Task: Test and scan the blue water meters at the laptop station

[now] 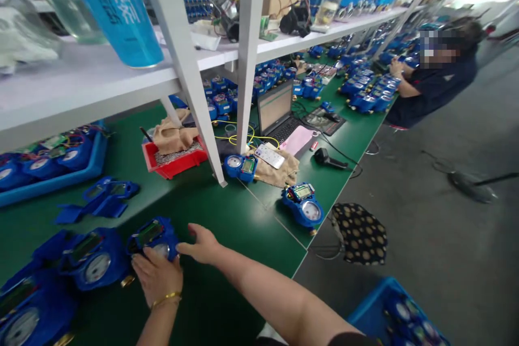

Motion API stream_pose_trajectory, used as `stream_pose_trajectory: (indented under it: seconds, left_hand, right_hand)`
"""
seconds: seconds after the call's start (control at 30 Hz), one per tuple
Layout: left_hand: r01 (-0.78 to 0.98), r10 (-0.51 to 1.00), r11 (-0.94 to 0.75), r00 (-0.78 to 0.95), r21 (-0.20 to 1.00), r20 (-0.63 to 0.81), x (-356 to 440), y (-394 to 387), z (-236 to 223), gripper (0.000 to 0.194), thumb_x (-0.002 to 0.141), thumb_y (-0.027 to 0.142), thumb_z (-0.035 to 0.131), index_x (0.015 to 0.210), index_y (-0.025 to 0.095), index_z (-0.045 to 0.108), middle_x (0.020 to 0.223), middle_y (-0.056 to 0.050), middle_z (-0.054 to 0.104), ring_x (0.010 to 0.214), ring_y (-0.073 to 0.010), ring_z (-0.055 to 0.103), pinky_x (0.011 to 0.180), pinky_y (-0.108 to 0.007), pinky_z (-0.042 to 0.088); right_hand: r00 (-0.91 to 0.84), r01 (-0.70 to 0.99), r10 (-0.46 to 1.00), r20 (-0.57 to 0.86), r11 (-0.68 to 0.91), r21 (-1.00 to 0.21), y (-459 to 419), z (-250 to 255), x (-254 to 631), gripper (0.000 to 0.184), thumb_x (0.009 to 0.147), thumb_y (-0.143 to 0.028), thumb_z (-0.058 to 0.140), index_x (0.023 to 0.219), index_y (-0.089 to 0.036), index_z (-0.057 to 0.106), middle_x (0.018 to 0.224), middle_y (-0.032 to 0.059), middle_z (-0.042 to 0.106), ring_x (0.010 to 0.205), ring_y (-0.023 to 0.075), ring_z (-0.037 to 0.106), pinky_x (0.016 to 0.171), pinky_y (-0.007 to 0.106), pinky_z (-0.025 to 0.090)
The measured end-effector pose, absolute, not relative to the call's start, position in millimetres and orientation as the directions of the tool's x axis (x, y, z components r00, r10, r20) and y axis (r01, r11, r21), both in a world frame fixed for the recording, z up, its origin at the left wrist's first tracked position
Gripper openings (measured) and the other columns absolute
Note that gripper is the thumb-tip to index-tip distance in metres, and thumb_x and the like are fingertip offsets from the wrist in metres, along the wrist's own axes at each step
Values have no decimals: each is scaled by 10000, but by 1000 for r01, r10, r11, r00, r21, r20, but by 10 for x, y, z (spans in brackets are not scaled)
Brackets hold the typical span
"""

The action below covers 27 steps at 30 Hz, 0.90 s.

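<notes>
Our left hand (pixel 156 275) covers the near edge of a blue meter (pixel 152 237) at the near left of the green surface (pixel 227 216); our right hand (pixel 201 245), fingers spread, touches its right side. Three more meters, partly cropped, sit left of it.

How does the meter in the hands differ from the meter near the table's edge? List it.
The held meter has both hands on it, left hand and right hand; the edge meter lies untouched. The held meter's dial is partly covered; the edge meter's dial shows fully. Both are blue with a display.
</notes>
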State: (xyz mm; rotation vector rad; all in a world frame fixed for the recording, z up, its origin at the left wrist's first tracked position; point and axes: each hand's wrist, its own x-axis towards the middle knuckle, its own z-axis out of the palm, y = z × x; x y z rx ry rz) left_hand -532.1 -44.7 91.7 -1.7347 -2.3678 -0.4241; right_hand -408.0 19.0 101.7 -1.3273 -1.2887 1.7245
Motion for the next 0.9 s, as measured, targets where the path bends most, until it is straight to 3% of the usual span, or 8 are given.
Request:
stream_pose_trajectory:
  seconds: [0.1, 0.2, 0.3, 0.33, 0.47, 0.6, 0.73, 0.9]
  left_hand:
    - [908, 888, 374, -410, 189, 209, -5440, -151, 1009, 778, 878, 363, 419, 1396, -121, 100, 1394, -399, 110, 1370, -480, 100, 1133, -576, 194]
    - [849, 853, 482, -512, 217, 106, -5586, 153, 1121, 842, 866, 425, 435, 1427, -55, 31, 1447, -345, 56, 1379, -468, 76, 1136, -577, 181]
    - [778, 798, 590, -602, 217, -9, -5656, 425, 1294, 860, 862, 394, 465, 1433, -42, -6, 1471, -320, 28, 1398, -423, 50, 1160, -530, 145]
    - [758, 784, 614, -619, 220, -56, -5656, 493, 1358, 886, 852, 397, 487, 1433, -43, -17, 1475, -316, 14, 1401, -417, 38, 1162, -526, 142]
    - [726, 750, 657, -656, 204, -82, -5604, 585, 1521, 898, 849, 423, 501, 1435, -43, 6, 1488, -291, 23, 1414, -376, 24, 1175, -476, 131]
    - [822, 834, 532, -550, 203, 42, -5583, 388, 1472, 933, 832, 512, 471, 1430, -55, 33, 1477, -306, 38, 1408, -400, 33, 1172, -486, 129]
    - [949, 945, 273, -296, 160, 141, -5544, -3, 1306, 917, 819, 625, 305, 1392, -85, 213, 1444, -323, 119, 1382, -455, 116, 1136, -563, 195]
    - [916, 957, 286, -286, 281, -40, -5194, -585, 1151, 914, 791, 639, 282, 1411, -32, 268, 1512, -226, 81, 1415, -371, 107, 1147, -552, 216]
  right_hand:
    - [-164, -4, 973, -160, -162, -987, 24, 1223, -3278, 541, 740, -360, 671, 1240, -188, 560, 1216, 81, 579, 1119, 212, 558, 958, 372, 476]
    - [192, 44, 980, -47, -57, -997, -97, 1382, -2165, 340, 770, -357, 619, 1064, -187, 619, 1047, 75, 617, 993, 192, 591, 887, 350, 506]
    - [572, 26, 803, -164, -218, -976, -124, 1357, -1075, 477, 633, -427, 708, 1015, -170, 585, 1051, 95, 607, 996, 209, 580, 940, 366, 480]
    - [601, 0, 769, -217, -271, -963, -112, 1304, -786, 553, 587, -424, 731, 1046, -162, 565, 1111, 115, 591, 1044, 224, 566, 982, 382, 455]
    - [462, -132, 754, -466, -461, -877, 16, 987, -210, 625, 453, -327, 795, 1008, -137, 582, 1151, 167, 602, 1053, 276, 583, 1006, 452, 427]
    - [149, -235, 745, -650, -612, -755, 175, 753, -267, 516, 472, -271, 783, 935, -97, 633, 989, 174, 665, 823, 259, 651, 800, 423, 525]
    - [-33, -295, 728, -684, -661, -690, 258, 710, -377, 438, 499, -241, 741, 895, -82, 641, 860, 151, 681, 684, 203, 645, 675, 323, 532]
    - [-109, -330, 732, -672, -665, -670, 104, 685, -775, 474, 442, -261, 755, 863, -93, 615, 796, 124, 680, 661, 189, 640, 660, 288, 523]
